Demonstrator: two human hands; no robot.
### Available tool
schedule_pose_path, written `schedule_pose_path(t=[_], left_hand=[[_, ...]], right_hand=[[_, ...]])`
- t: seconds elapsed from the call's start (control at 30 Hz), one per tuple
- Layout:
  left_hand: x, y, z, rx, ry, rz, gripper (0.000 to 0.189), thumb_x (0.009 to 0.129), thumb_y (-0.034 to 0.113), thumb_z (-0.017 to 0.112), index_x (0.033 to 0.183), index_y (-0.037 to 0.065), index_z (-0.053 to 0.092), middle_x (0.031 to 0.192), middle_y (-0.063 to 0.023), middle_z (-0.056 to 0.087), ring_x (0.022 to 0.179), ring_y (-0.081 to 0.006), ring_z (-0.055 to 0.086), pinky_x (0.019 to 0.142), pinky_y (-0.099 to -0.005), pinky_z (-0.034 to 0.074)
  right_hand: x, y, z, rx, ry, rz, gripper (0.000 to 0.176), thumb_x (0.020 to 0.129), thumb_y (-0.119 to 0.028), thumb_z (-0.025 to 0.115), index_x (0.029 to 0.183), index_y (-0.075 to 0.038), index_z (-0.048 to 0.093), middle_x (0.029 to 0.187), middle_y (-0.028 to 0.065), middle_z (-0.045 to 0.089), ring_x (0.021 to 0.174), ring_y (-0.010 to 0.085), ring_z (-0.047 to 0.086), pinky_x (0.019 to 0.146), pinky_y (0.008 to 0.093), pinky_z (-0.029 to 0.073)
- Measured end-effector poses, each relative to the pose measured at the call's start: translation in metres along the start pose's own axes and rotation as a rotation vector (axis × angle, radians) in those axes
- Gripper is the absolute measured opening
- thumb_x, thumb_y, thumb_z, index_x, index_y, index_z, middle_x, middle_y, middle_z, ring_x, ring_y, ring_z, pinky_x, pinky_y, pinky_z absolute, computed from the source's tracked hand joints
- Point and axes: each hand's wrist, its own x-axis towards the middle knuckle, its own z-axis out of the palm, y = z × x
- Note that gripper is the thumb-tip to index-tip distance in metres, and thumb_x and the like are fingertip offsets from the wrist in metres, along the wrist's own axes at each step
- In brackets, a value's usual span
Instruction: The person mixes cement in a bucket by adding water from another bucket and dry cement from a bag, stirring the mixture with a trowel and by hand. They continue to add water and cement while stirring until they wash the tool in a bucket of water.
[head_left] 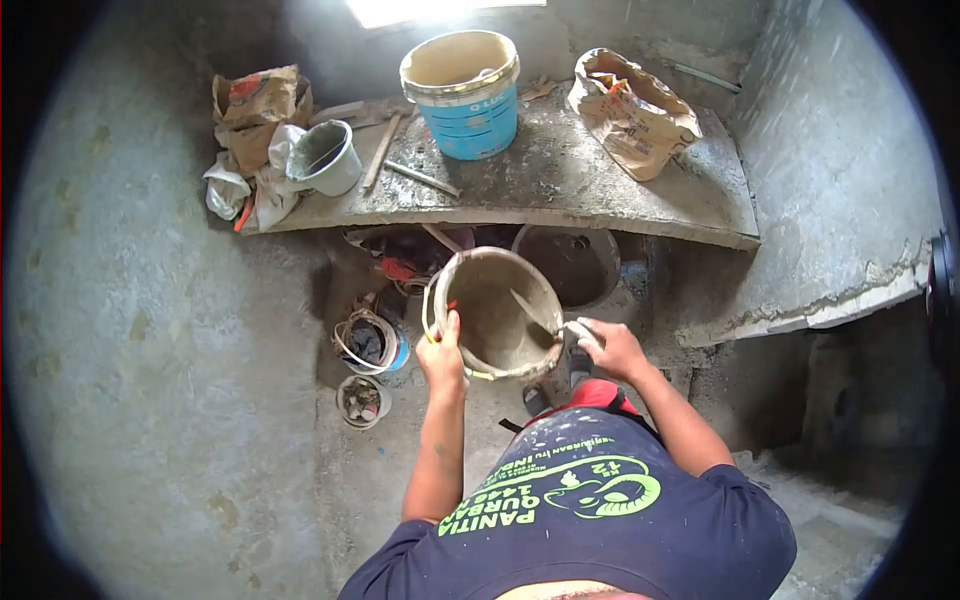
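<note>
Just in front of the desk (560, 195), a bucket (482, 300) is held near its rim by the left grip (442, 352); the right grip (606, 346) clasps a trowel-like tool (532, 309), blade inside the bucket.

A dark navy T-shirt (690, 545) is worn, its short sleeves (752, 512) cut wide and left loose. The front is printed in bright green: "PANITIA QURBAN" is set in bold capitals, smaller lines of text are ranged beside it, and a horned animal head (620, 497) is drawn near the number "12". The cloth toward the hem is spattered with pale specks. Below, a red garment (606, 394) and dark footwear (537, 402) are shown.
</note>
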Motion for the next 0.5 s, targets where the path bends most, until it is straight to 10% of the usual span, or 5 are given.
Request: schedule_pose_path(t=[0.2,0.37,0.4,0.5], left_hand=[[0.050,0.089,0.069,-0.112,-0.131,0.132,0.017,0.096,0.021,0.075,0.091,0.005,0.074,0.075,0.0103,0.052,0.067,-0.0030,0.040,0.061,-0.0250,0.031],[0.108,0.126,0.134,-0.111,-0.270,0.173,0.017,0.097,0.017,0.072,0.104,0.002,0.071,0.093,-0.0045,0.071,0.075,-0.0143,0.066,0.069,-0.0285,0.054],[0.098,0.145,0.152,-0.196,-0.286,0.118,0.016,0.095,0.020,0.075,0.097,0.004,0.074,0.080,0.0062,0.060,0.069,-0.0059,0.046,0.065,-0.0254,0.038],[0.130,0.144,0.186,-0.127,-0.283,0.117,0.018,0.095,0.022,0.075,0.097,0.004,0.073,0.081,0.0052,0.061,0.069,-0.0064,0.047,0.066,-0.0258,0.040]], right_hand=[[0.039,-0.033,-0.064,0.031,0.230,0.008,0.046,0.090,-0.025,0.070,0.130,-0.004,0.066,0.120,0.0233,0.070,0.110,0.0389,0.068,0.094,0.0429,0.055],[0.075,-0.037,-0.119,-0.066,0.323,0.029,0.048,0.089,-0.029,0.070,0.132,-0.008,0.065,0.110,0.0244,0.071,0.102,0.0426,0.069,0.088,0.0467,0.056],[0.083,-0.031,-0.129,-0.103,0.332,0.026,0.047,0.089,-0.029,0.070,0.131,-0.008,0.066,0.109,0.0239,0.072,0.101,0.0424,0.069,0.087,0.0467,0.057],[0.119,-0.026,-0.164,-0.159,0.312,0.038,0.036,0.089,-0.027,0.068,0.123,-0.015,0.072,0.107,0.0197,0.073,0.099,0.0415,0.070,0.087,0.0490,0.056]])
